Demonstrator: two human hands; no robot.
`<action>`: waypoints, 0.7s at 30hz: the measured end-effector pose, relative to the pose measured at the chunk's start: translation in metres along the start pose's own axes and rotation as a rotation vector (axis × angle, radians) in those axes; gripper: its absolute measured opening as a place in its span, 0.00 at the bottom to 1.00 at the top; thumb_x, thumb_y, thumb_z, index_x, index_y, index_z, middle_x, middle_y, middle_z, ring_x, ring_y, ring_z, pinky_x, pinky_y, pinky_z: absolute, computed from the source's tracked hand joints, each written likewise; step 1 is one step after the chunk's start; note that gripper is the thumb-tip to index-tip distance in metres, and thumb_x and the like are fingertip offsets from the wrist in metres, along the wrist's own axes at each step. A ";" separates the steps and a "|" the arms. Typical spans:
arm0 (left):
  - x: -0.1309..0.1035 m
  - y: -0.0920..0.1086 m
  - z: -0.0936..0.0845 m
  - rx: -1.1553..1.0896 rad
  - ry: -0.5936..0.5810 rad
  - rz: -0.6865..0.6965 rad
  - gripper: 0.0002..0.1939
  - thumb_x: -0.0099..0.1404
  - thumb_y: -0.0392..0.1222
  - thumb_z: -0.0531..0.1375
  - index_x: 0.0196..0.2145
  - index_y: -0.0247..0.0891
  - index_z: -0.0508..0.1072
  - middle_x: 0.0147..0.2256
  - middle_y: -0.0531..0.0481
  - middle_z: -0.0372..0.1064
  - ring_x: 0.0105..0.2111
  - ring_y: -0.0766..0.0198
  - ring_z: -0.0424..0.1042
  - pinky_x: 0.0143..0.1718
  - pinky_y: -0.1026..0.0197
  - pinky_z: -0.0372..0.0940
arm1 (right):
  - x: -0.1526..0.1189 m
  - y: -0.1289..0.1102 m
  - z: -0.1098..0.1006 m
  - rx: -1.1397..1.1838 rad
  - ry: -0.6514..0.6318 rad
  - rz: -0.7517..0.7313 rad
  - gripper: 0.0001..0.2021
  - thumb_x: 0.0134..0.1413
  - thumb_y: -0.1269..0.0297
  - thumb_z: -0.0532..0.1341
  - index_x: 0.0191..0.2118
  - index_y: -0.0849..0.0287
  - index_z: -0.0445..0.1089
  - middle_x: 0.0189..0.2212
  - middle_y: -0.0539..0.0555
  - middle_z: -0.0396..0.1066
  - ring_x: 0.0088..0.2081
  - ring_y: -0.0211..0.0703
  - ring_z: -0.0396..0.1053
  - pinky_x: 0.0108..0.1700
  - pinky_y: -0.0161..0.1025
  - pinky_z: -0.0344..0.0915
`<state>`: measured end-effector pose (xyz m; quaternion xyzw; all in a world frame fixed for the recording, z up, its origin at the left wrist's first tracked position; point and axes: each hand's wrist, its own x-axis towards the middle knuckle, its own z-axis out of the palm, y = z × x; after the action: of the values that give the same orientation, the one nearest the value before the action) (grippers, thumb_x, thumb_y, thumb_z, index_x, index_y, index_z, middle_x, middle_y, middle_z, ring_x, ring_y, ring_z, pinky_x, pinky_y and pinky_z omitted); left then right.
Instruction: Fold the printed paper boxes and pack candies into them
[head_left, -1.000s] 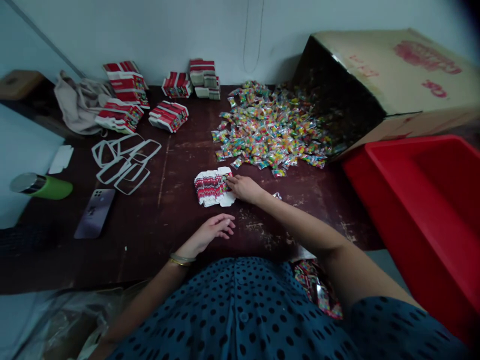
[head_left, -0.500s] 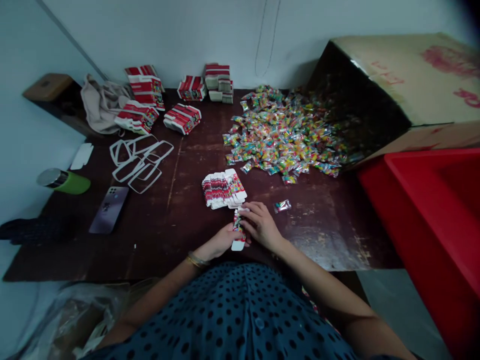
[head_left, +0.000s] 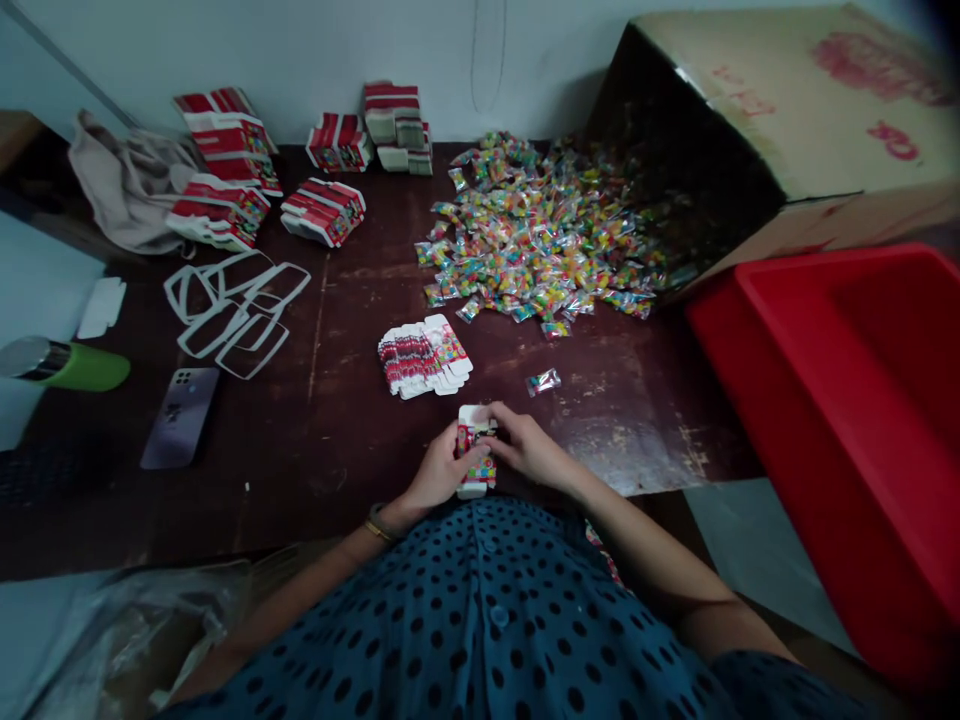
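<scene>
A small printed candy box [head_left: 482, 475], red with coloured dots and white end flaps, is held close to my body at the table's front edge. My left hand [head_left: 439, 470] grips it from the left, thumb across its face. From the right, my right hand [head_left: 534, 450] has thumb and fingers closed on its upper part, near the white top flap. Just beyond lies a fanned stack of flat boxes [head_left: 424, 358]. One wrapped candy packet [head_left: 544, 381] sits alone to the right of that stack.
A heap of wrapped candies [head_left: 525, 240] spreads from a tipped cardboard carton [head_left: 750, 110]. A red bin [head_left: 720, 320] stands at the right. Bundles of flat boxes [head_left: 326, 212], white bands [head_left: 232, 315], a phone [head_left: 180, 418] and a green bottle [head_left: 90, 367] occupy the left.
The box has turned so its broad printed face shows more, and its top looks wider. My right hand's fingers have shifted on it. The whole view has shifted, with the table's things moving left and up.
</scene>
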<state>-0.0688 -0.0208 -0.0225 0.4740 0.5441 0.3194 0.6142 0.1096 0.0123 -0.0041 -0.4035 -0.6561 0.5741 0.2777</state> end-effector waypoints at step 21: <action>-0.016 0.006 0.006 -0.274 -0.082 -0.290 0.31 0.54 0.38 0.61 0.57 0.39 0.65 0.36 0.48 0.75 0.36 0.61 0.72 0.38 0.62 0.64 | -0.026 0.011 0.013 0.245 -0.073 0.168 0.15 0.56 0.55 0.60 0.31 0.61 0.77 0.32 0.52 0.71 0.30 0.35 0.68 0.30 0.31 0.67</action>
<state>-0.0656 -0.0345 -0.0111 0.3151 0.5326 0.2792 0.7342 0.1149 -0.0166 -0.0142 -0.3988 -0.5546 0.6855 0.2519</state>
